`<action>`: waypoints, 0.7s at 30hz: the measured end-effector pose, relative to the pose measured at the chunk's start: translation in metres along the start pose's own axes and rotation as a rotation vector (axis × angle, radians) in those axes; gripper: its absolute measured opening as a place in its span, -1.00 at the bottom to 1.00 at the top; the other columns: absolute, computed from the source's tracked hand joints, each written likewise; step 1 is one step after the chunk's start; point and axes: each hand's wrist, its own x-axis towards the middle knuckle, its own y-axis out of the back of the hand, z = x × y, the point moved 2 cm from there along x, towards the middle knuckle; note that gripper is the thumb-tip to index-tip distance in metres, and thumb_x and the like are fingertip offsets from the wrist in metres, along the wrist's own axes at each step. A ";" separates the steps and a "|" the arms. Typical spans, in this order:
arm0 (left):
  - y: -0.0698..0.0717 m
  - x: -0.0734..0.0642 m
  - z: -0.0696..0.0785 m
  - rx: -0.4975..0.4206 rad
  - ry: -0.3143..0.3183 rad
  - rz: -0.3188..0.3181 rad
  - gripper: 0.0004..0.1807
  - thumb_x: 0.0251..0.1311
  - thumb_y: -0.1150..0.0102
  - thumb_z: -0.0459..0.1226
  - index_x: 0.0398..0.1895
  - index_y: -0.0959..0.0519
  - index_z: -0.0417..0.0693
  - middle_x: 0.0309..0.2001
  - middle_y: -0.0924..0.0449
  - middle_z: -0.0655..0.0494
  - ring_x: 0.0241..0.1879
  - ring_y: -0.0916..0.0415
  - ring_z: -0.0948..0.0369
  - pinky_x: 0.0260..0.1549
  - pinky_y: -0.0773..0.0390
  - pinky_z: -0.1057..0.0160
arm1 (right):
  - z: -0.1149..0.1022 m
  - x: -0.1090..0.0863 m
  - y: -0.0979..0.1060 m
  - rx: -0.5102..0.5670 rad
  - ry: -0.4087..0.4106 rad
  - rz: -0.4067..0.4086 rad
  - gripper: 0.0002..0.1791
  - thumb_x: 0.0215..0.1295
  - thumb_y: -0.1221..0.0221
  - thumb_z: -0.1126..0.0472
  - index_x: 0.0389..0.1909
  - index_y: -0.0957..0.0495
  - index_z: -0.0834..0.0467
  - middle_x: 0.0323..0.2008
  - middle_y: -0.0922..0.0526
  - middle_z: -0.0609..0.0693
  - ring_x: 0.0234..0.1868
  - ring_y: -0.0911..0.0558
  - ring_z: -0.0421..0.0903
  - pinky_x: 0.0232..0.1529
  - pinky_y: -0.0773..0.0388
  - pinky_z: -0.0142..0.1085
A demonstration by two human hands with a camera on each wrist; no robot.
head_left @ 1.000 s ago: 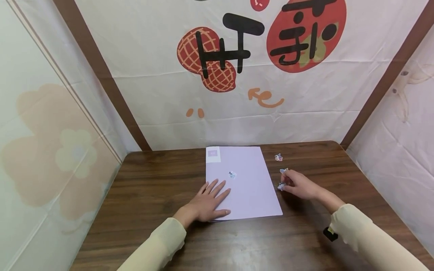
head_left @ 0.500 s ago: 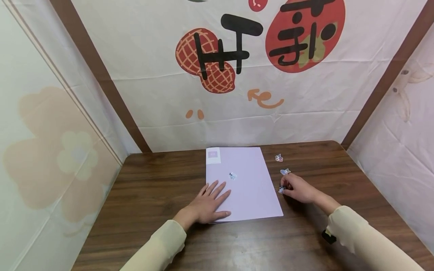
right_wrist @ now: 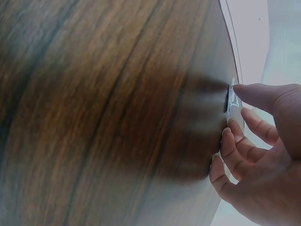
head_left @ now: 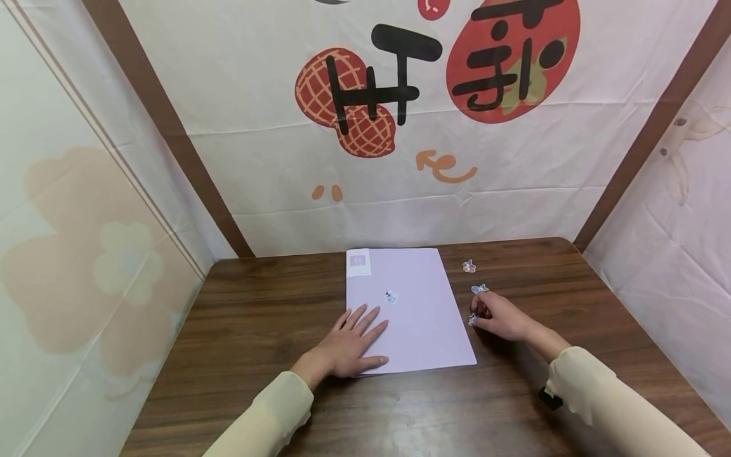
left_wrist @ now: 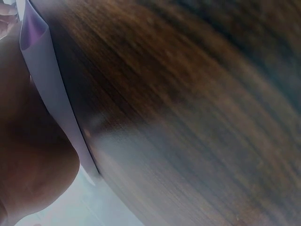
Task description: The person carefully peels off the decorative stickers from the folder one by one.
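Observation:
My left hand (head_left: 345, 348) lies with its fingers spread on a pale lilac folder (head_left: 422, 330), near its lower left edge. A small shiny sticker (head_left: 391, 296) lies on that folder. Just right of the folder, my right hand (head_left: 505, 317) is at a second small sticker (head_left: 473, 319), its thumb and forefinger at the edges. In the right wrist view the thumb touches this sticker (right_wrist: 233, 96), while the other fingers curl down to the tabletop. Another sticker (head_left: 480, 289) lies at the right knuckles, and a star-shaped sticker (head_left: 469, 266) is farther back.
Everything lies on a dark brown wooden table (head_left: 257, 317). A white label (head_left: 358, 262) marks the folder's upper left corner. A printed white cloth (head_left: 274, 158) stands behind the table, with more cloth at both sides. In the left wrist view the folder's edge (left_wrist: 51, 80) bulges up.
The right hand has drawn back slightly toward the person, and the sticker at its fingertips has shifted a little the same way. The left hand stays on the folder.

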 end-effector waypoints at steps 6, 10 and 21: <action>-0.001 0.000 -0.001 0.002 0.003 0.006 -0.13 0.43 0.28 0.39 0.67 0.00 0.24 0.68 0.26 0.11 0.65 0.39 0.01 0.55 0.28 -0.16 | 0.003 -0.001 0.003 -0.017 -0.008 0.028 -0.79 0.26 -0.34 0.38 -0.18 -0.50 0.24 -0.34 -0.54 0.03 -0.31 -0.50 -0.10 -0.30 -0.46 -0.26; -0.001 0.000 -0.001 -0.003 0.004 0.007 -0.13 0.43 0.27 0.39 0.67 -0.01 0.24 0.68 0.26 0.11 0.65 0.39 0.01 0.55 0.29 -0.16 | 0.005 -0.003 0.006 -0.014 -0.006 0.034 -0.77 0.26 -0.35 0.38 -0.17 -0.49 0.26 -0.35 -0.53 0.02 -0.32 -0.48 -0.11 -0.31 -0.45 -0.27; -0.001 0.000 -0.001 -0.013 -0.002 0.006 -0.13 0.43 0.28 0.39 0.67 0.00 0.24 0.68 0.26 0.10 0.65 0.39 0.01 0.55 0.31 -0.16 | -0.004 0.003 0.010 -0.035 0.014 0.006 -0.76 0.29 -0.35 0.33 -0.12 -0.50 0.25 -0.30 -0.54 0.04 -0.28 -0.51 -0.08 -0.26 -0.49 -0.24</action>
